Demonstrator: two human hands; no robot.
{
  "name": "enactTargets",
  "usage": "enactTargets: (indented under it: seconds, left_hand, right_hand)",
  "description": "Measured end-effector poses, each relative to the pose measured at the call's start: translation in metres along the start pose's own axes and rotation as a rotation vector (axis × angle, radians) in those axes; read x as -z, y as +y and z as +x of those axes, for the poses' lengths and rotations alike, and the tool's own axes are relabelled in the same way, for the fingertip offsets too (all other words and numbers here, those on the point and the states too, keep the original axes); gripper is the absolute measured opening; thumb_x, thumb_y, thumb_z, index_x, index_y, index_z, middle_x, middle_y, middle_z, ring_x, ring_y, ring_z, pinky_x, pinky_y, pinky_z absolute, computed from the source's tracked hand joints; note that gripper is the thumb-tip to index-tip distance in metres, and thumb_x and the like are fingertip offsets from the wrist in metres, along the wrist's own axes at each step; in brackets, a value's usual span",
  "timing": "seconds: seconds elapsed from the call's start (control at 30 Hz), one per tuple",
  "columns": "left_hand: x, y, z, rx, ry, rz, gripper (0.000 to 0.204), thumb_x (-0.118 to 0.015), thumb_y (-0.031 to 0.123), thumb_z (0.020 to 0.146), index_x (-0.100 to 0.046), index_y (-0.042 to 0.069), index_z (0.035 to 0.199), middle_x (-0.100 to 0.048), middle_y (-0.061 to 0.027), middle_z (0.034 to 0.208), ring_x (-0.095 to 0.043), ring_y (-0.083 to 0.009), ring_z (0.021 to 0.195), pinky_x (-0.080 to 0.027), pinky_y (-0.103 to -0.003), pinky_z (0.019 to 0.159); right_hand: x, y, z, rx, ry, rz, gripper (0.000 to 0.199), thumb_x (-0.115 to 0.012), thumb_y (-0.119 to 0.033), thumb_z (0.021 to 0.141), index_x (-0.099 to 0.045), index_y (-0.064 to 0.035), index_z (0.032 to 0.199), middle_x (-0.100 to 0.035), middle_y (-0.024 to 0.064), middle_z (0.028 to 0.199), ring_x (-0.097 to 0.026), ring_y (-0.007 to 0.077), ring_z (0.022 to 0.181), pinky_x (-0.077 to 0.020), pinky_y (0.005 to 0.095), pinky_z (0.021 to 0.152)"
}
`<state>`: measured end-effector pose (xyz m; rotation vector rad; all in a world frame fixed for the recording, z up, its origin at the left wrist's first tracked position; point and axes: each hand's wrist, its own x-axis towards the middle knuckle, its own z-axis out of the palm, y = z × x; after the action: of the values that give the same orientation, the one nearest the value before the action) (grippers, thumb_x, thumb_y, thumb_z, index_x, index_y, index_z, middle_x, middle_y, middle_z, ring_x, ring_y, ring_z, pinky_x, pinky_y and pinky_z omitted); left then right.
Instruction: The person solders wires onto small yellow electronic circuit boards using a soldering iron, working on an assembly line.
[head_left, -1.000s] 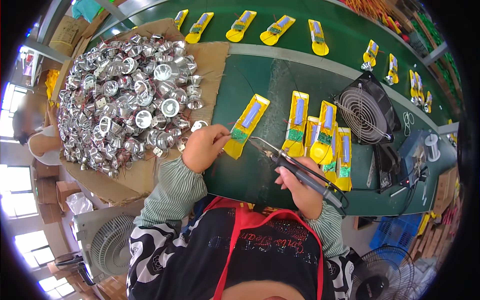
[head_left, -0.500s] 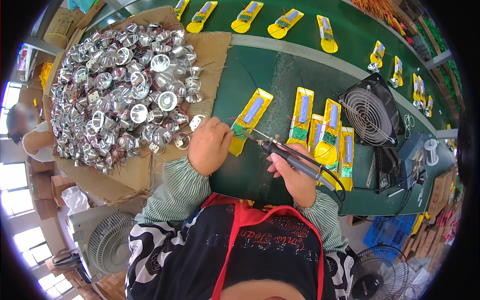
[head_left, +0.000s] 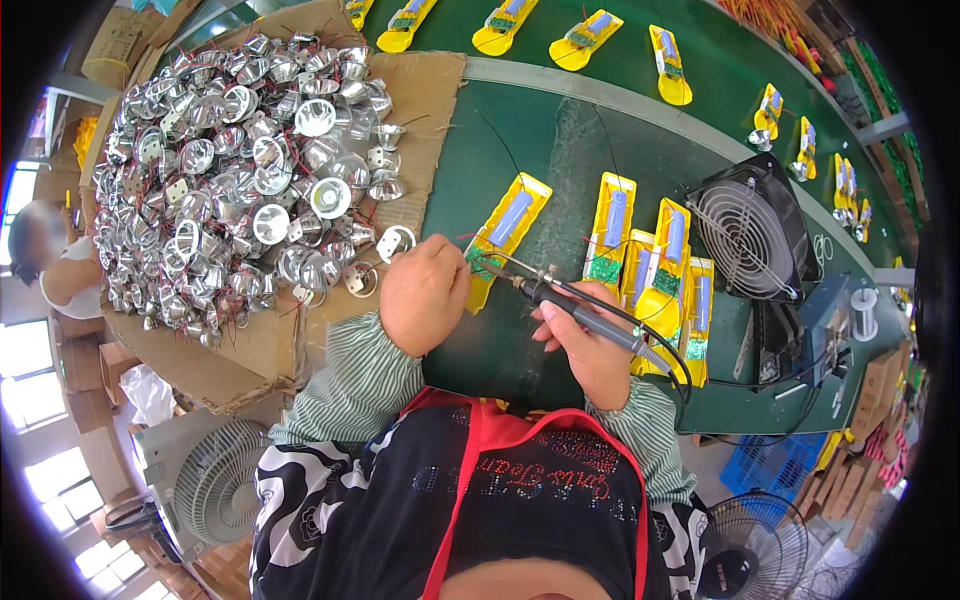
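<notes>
My right hand (head_left: 590,345) is wrapped round a soldering iron (head_left: 585,318) with a grey grip and black cable. The iron's tip, beside a thin metal tube, reaches the green circuit board of a yellow plastic housing (head_left: 512,225) that carries a blue cylindrical battery. My left hand (head_left: 428,295) is closed at the left side of this board, its fingertips pinched; what they hold is hidden. Close by that hand lies a white-rimmed lamp reflector (head_left: 396,243). Several similar yellow housings (head_left: 673,245) lie to the right of the iron, some overlapping.
On the left, reflectors (head_left: 230,170) with red wires are heaped on cardboard (head_left: 425,110). A square black fan (head_left: 745,225) and a solder spool (head_left: 863,312) stand at the right. More yellow housings (head_left: 587,40) line the green strip beyond. Another person (head_left: 70,270) is at far left.
The view has shifted slightly. Both hands keep nearly the same place at the circuit board, the iron still in my right hand.
</notes>
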<state>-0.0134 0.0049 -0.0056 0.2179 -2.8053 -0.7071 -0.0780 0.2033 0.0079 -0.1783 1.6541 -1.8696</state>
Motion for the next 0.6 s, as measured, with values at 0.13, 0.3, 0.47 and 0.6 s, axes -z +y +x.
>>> enactTargets:
  seconds: [0.13, 0.3, 0.47, 0.6]
  left_hand:
    - [0.001, 0.002, 0.001, 0.012, -0.005, 0.007, 0.008, -0.061, 0.005, 0.076, -0.054, 0.002, 0.074, -0.053, -0.0118, 0.075, -0.055, -0.0312, 0.064, -0.042, -0.04, 0.056]
    - [0.001, 0.004, 0.003, 0.027, -0.03, 0.063, 0.009, -0.061, 0.007, 0.075, -0.054, 0.003, 0.073, -0.052, -0.011, 0.075, -0.054, -0.0312, 0.063, -0.042, -0.04, 0.055]
    - [0.002, 0.003, 0.004, 0.039, -0.044, 0.067, 0.009, -0.061, 0.008, 0.076, -0.054, 0.003, 0.073, -0.053, -0.0111, 0.075, -0.054, -0.0313, 0.063, -0.042, -0.04, 0.056]
    - [0.004, 0.003, 0.004, 0.056, -0.057, 0.051, 0.01, -0.061, 0.008, 0.076, -0.054, 0.003, 0.072, -0.052, -0.0111, 0.074, -0.054, -0.0311, 0.063, -0.042, -0.041, 0.056]
  right_hand:
    - [0.001, 0.002, 0.001, -0.018, -0.004, 0.007, 0.018, -0.062, -0.008, 0.084, -0.055, 0.0032, 0.096, -0.063, 0.0071, 0.079, -0.062, 0.0107, 0.064, -0.0486, 0.021, 0.053]
    - [0.004, 0.003, 0.002, -0.024, -0.021, -0.037, 0.018, -0.059, -0.005, 0.085, -0.052, 0.0026, 0.1, -0.064, 0.0131, 0.085, -0.062, 0.0136, 0.065, -0.0494, 0.0216, 0.053]
    - [0.008, -0.005, -0.004, 0.022, 0.012, 0.054, 0.018, -0.058, -0.003, 0.084, -0.052, 0.0046, 0.099, -0.063, 0.0143, 0.084, -0.062, 0.0148, 0.065, -0.0496, 0.0222, 0.053]
    - [0.012, -0.006, -0.01, 0.013, -0.001, 0.037, 0.02, -0.06, -0.006, 0.085, -0.053, 0.0042, 0.1, -0.064, 0.0114, 0.084, -0.063, 0.013, 0.067, -0.0488, 0.0214, 0.055]
